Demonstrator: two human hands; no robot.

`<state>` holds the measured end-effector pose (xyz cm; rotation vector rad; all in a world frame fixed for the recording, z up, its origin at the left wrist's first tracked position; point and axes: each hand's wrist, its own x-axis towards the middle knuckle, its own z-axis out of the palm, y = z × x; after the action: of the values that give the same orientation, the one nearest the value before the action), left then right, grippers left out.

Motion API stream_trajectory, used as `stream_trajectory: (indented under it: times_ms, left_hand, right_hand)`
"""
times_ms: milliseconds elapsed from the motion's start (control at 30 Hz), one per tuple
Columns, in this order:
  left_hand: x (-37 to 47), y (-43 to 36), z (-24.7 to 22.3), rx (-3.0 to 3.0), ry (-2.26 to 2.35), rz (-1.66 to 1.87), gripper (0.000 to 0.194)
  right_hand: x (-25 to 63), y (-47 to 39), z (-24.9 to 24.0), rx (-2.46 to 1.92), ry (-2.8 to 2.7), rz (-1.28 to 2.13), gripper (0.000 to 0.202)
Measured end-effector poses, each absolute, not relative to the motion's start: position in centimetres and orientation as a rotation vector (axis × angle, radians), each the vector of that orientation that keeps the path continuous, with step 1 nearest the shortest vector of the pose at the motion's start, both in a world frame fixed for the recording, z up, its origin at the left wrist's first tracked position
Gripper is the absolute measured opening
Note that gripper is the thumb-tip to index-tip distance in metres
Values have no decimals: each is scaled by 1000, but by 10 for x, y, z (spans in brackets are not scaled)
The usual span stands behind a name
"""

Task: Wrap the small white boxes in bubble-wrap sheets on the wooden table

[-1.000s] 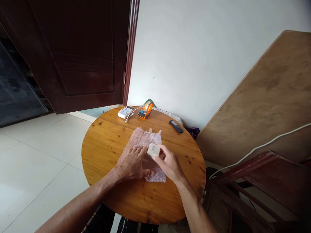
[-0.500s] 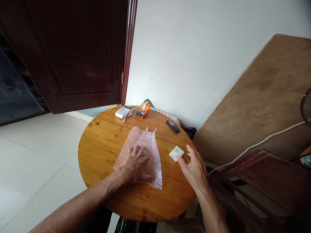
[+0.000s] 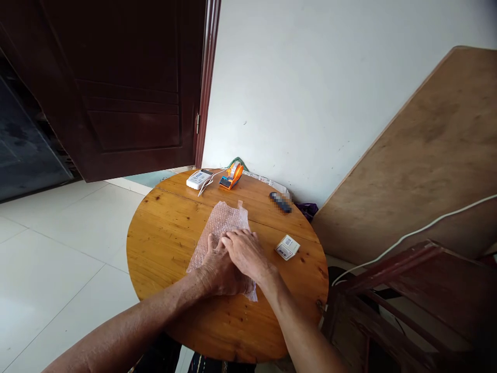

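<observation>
A sheet of pinkish bubble wrap (image 3: 223, 217) lies on the round wooden table (image 3: 159, 243). My left hand (image 3: 217, 270) rests flat on it with the fingers pointing away from me. Beside and partly over the left hand, my right hand (image 3: 248, 254) is laid on the wrap, its fingers extended and its fingertips close to the left fingers. Neither hand appears to grip anything, though the area under the palms is hidden. A small pale box with printed labels (image 3: 288, 247) sits to the right of my right hand.
At the table's back stand an orange tape dispenser (image 3: 232, 176) and a white power strip (image 3: 199, 179) with its cord. A dark, partly pixelated object (image 3: 280, 202) lies at the back right. A dark wooden chair (image 3: 407, 274) is close on the right.
My right hand has moved left from beside the small box onto the bubble wrap, next to my left hand. The wrap's right edge now lies flatter. My left hand stays on the wrap.
</observation>
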<state>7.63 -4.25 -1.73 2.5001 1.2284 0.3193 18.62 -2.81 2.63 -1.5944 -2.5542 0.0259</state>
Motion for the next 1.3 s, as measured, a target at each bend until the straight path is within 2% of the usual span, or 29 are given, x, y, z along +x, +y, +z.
stream_trajectory:
  times_ms: [100,233,333,467,533,600,767,867,933,1000,1133,1300]
  left_hand:
    - [71,-42,-15,2515,1216,244,105]
    - [67,-43,-16,2557,1205,249,97]
    - [64,-42,-13,2572,1201,254,93]
    - [65,-38,0,2566,1233,276,64]
    - [70,-38,4,2578,1244,302,56]
    - [76,-39,3,2599,1188,319,60]
    - [84,-44,-15,2603,1088,333,86]
    - [83,-44,-21,2619,1073,341,89]
    - [82,-45,-21,2618,1075,346,90]
    - [82,-45,-20,2606,1090,339,91]
    - [82,-46,-15,2585,1101,339,89]
    - [84,-45,-14,2580,1083,311,92]
  right_hand:
    - [215,-27,24,-1906,-2477,-141,33]
    - [240,-39,10,-2054,-2435,-259,30]
    - [243,-46,-3,-2077,-2381,-295,35]
    - [241,-46,-11,-2071,-2344,-270,39]
    - [242,-45,-13,-2033,-2334,-258,41]
    - [245,-47,-12,-1987,-2319,-241,40]
    - [260,-65,0,-1763,-2263,-265,33]
    - [278,-68,12,-1785,-2104,-383,29]
    - [294,-64,15,-1910,-1987,-388,40]
    - [312,-56,12,-2039,-1883,-255,50]
    - [332,-48,4,-2085,-1595,225,45]
    - [285,-58,29,-1476,-1292,820,51]
